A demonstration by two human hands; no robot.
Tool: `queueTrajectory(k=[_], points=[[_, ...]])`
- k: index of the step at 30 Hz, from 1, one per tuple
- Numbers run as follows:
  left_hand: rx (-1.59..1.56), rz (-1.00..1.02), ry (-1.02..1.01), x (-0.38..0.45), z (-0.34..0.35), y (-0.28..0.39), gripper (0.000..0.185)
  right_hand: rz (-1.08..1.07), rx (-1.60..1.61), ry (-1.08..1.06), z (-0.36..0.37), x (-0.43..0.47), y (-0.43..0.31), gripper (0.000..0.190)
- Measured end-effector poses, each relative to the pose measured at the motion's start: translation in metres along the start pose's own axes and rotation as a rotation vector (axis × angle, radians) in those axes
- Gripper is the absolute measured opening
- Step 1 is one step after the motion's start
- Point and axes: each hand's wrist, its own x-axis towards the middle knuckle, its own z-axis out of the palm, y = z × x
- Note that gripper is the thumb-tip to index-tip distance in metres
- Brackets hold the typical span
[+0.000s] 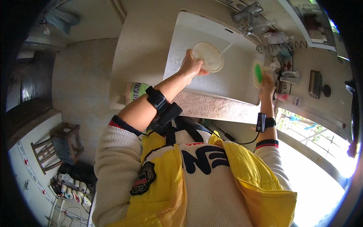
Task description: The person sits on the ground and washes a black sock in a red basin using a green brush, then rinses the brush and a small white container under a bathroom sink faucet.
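My left hand (192, 65) grips the rim of a round cream-coloured bowl or dish (209, 56), held over the white sink basin (235, 82). A thin stream of water (230, 45) from the faucet (247, 12) meets the dish's right side. Over on the basin's right edge, my right hand (267, 84) holds a pale, round-edged thing with a bright green part (258, 73); it is blurred, and its kind cannot be told. The fingers of that hand are closed around its near side. Both forearms wear black strapped devices.
A textured towel or mat (215, 105) lies along the basin's near edge, with a printed green packet or cloth (136, 91) at its left. Bottles (276, 37), a coiled hose (263, 49) and a pink-white tube (287, 98) line the right side. A wooden chair (46, 153) stands far left.
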Motion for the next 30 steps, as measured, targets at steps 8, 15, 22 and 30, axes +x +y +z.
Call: queueTrajectory(k=[8, 15, 22, 30], points=[[-0.177, -0.061, -0.121, 0.005, 0.007, 0.003, 0.056, 0.189, -1.626, 0.358, -0.166, 0.100, 0.075, 0.026], [-0.253, -0.060, -0.237, 0.014, 0.011, 0.007, 0.058, -0.194, -2.026, 0.088, -0.152, 0.077, 0.066, 0.035], [-0.256, -0.039, -0.229, 0.035, 0.029, 0.012, 0.056, -0.731, -0.720, 0.071, 0.056, -0.045, -0.020, 0.019], [-0.589, -0.122, -0.240, 0.068, 0.052, 0.009, 0.040, -0.334, -0.695, -0.581, 0.236, -0.070, -0.060, 0.027]])
